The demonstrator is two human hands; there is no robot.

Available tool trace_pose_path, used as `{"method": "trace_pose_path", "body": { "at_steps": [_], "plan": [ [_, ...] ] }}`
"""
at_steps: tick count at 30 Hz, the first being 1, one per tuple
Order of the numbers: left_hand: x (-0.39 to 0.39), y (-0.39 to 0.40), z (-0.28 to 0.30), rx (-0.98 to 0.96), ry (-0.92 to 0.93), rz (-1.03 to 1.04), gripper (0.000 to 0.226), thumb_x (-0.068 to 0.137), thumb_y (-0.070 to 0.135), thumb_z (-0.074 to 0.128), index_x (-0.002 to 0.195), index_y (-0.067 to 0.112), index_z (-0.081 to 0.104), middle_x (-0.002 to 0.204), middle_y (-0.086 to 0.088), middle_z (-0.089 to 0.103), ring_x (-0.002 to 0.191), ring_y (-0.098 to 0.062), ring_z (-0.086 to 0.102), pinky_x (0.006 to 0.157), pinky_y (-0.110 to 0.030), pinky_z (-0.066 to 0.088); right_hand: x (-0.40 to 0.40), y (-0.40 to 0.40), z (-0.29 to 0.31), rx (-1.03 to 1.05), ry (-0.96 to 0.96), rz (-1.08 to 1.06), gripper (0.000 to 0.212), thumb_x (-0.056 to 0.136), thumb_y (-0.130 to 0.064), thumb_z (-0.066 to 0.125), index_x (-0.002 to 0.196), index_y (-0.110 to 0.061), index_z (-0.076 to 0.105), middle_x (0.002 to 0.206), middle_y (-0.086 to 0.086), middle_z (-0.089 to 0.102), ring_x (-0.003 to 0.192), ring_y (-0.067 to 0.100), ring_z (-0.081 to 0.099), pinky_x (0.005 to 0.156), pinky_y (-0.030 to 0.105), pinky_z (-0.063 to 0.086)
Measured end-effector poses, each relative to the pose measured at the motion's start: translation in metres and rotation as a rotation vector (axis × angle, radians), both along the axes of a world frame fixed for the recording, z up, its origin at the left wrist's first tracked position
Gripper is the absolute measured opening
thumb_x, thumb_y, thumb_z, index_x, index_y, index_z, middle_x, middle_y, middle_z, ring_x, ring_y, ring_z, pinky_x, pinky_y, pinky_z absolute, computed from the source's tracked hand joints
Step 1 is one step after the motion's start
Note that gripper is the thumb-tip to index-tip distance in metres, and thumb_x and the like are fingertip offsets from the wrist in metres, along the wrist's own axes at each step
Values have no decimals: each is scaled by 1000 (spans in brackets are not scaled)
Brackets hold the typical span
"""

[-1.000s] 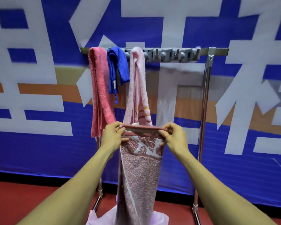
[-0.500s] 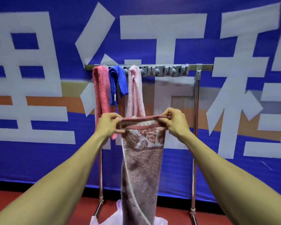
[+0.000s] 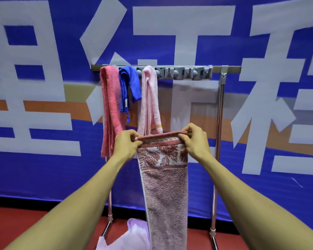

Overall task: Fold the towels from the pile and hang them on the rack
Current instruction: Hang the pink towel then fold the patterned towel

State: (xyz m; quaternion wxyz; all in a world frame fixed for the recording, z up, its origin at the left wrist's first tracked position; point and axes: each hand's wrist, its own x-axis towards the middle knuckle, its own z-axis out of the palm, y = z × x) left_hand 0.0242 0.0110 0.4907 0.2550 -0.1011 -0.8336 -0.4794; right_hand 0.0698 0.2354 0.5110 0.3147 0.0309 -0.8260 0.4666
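Note:
A long dusty-pink patterned towel hangs folded lengthwise in front of me. My left hand pinches its top edge at the left corner. My right hand pinches the same edge at the right corner. The top edge is level, well below the rack's bar. Three towels hang on the rack's left part: a coral one, a small blue one and a pale pink one.
The grey hook strip on the bar's right part is bare. The rack's right post runs down to the red floor. A pale lilac cloth lies on the floor below the held towel. A blue banner wall stands behind.
Both hands have kept their pinch on the towel's top edge and held it level. The rack now sits lower and smaller in view; the right hand's corner stands slightly higher.

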Motion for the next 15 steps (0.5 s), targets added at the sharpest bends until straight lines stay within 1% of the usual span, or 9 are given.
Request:
{"method": "trace_pose_path", "body": {
  "at_steps": [2,3,4,6,7,9,12,14,15],
  "plan": [
    [1,2,-7,62,-43,-24,9,90,-2,65,88,7,65,74,-10,67,49,-12,64,55,-28,57,1,-2,-7,35,-34,8,16,98,-19,59,88,-9,52,80,9,68,56,34,69,48,44,56],
    [1,3,-10,106,-69,-51,7,94,-1,60,92,6,61,72,-8,60,45,-8,59,49,-26,56,1,-3,-12,26,-50,30,19,101,-22,56,89,-8,50,81,10,67,51,33,68,43,42,54],
    [2,4,-14,146,-93,-80,6,97,0,55,94,5,57,72,-5,53,44,-6,54,46,-25,55,1,-4,-16,22,-73,42,20,102,-24,52,91,-7,48,81,11,66,47,31,66,40,41,53],
    [3,6,-21,191,-115,-114,6,101,3,49,96,6,51,72,0,44,44,-5,49,47,-29,56,1,-6,-26,32,-84,40,22,103,-25,50,92,-6,48,81,10,66,43,25,65,39,41,52],
    [3,5,-25,200,-116,-112,5,101,4,49,97,6,51,72,2,43,43,-3,49,49,-33,58,0,-6,-32,28,-84,48,22,103,-25,50,93,-6,48,81,10,67,44,24,65,41,43,53],
    [2,3,-36,181,-109,-81,4,100,5,51,100,4,55,66,5,44,41,-2,48,56,-39,60,-6,-6,-49,-38,-102,85,21,101,-24,54,94,-5,50,79,10,69,49,27,68,45,50,55],
    [-1,-1,-63,164,-132,-50,8,98,7,57,98,1,62,57,7,45,50,-7,44,55,-32,53,-13,-3,-77,-102,-152,95,20,98,-19,60,92,-1,57,72,9,71,53,30,70,47,54,55],
    [-5,-3,-86,140,-156,-12,12,96,10,60,87,3,65,55,6,50,54,-7,44,56,-25,45,-20,-3,-100,-106,-183,89,21,96,-18,63,89,2,64,69,9,73,54,26,71,50,53,57],
    [-7,-4,-97,134,-171,12,15,95,12,61,82,5,66,55,4,53,55,-8,45,56,-24,41,-24,-3,-112,-102,-197,82,21,95,-18,64,85,0,67,68,7,74,55,22,71,52,50,58]
  ]
}}
